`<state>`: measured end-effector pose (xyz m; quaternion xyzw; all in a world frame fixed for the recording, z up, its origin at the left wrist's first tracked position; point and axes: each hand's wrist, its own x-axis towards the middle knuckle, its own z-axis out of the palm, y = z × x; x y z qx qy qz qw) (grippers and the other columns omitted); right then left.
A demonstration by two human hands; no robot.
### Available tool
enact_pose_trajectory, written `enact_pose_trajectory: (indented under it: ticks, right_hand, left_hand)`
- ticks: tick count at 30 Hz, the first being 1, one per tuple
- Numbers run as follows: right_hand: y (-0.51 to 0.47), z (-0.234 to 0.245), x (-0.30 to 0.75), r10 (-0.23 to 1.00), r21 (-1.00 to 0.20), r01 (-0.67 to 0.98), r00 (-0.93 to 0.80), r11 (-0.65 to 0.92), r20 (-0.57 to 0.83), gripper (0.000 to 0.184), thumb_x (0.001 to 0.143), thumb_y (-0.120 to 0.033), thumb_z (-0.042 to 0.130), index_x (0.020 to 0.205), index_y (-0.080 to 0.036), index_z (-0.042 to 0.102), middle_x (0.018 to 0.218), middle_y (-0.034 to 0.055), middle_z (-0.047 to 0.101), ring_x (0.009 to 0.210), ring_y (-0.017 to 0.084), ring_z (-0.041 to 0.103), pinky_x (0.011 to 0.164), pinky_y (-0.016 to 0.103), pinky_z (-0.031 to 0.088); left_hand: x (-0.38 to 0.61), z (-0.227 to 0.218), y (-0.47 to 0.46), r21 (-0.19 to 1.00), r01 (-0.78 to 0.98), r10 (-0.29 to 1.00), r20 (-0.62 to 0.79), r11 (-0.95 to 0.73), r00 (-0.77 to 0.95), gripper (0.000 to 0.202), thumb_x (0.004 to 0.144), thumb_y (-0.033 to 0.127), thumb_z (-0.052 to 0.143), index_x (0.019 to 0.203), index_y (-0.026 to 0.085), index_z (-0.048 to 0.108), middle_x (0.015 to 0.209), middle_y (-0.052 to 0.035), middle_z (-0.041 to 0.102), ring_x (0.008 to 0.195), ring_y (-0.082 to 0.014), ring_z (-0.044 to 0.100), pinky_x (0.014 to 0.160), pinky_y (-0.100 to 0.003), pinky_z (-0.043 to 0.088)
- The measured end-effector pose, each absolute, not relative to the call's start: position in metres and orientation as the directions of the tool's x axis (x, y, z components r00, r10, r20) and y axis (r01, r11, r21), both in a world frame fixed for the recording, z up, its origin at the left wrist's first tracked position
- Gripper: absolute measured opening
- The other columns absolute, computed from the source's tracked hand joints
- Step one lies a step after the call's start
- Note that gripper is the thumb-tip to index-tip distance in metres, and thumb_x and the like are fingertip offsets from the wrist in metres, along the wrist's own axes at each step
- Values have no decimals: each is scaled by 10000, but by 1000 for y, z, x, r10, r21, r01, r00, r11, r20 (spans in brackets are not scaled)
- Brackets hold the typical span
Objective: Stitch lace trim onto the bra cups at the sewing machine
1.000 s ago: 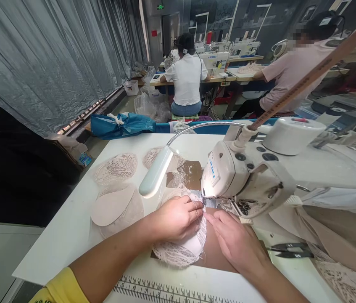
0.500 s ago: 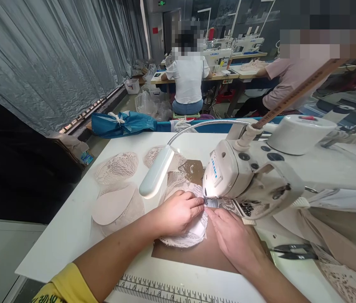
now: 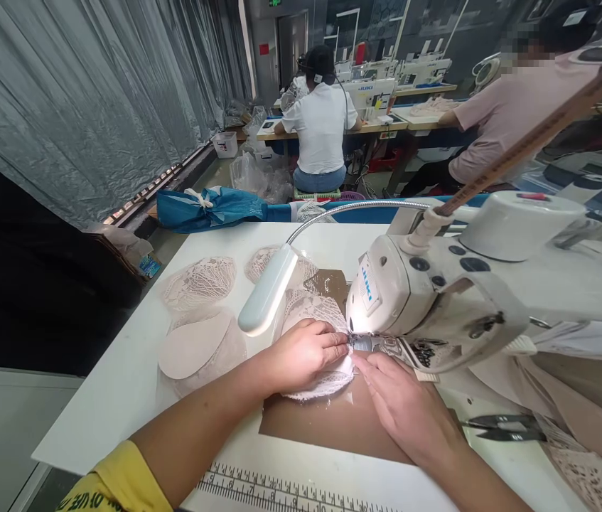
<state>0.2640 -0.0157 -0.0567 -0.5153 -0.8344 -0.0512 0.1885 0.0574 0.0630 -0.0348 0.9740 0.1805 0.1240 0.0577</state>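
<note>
A white lace cup piece lies on a brown plate by the white sewing machine's needle area. My left hand lies over the lace, palm down, its fingers extended toward the presser foot. At the lace's right edge, just in front of the foot, my right hand pinches the fabric between its fingertips. My fingers and the machine head partly hide the needle and the seam. A lamp on a bendable neck lights the spot.
Lace pieces and a smooth beige cup piece lie on the left of the white table. Black thread snips and beige fabric are at right. A ruler strip runs along the front. Two people sit at the machines ahead.
The lace piece has slid away from me under the foot, baring more of the brown plate at its near edge. Both hands stay in nearly the same place beside the foot.
</note>
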Motion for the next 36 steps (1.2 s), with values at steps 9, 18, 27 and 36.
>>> enact_pose_trajectory:
  ticks: [9,18,27,36]
  right_hand:
    - [-15,-58,263,832,-77,884,-399,460,386,389,879,-96,370,1143,-160,649,984,58,700,772,176,630,619,266,496]
    - [-13,-58,261,814,-29,885,-415,466,407,418,855,-61,367,1167,-126,638,968,80,699,767,180,614,665,276,487]
    - [-17,-51,261,799,-38,853,-471,521,373,451,796,-36,383,1125,-166,664,850,32,675,580,130,565,474,247,410]
    - [-16,-53,256,808,20,891,-421,454,412,417,815,-50,388,1104,-152,671,881,51,700,582,131,572,471,253,387]
  left_hand:
    - [57,-30,64,206,368,411,232,-907,882,372,930,301,410,1220,119,556,1238,-107,604,1071,-241,514,886,-365,420]
    - [55,-34,69,180,427,461,240,-886,854,376,908,302,436,1221,131,555,1254,-131,583,1091,-259,514,901,-401,420]
    - [53,-26,64,154,362,391,243,-919,888,315,935,245,428,1202,145,560,1210,-111,616,1034,-217,536,847,-357,443]
    - [56,-30,60,151,362,390,263,-920,882,336,943,285,399,1184,133,576,1217,-108,609,1027,-236,522,848,-372,423]
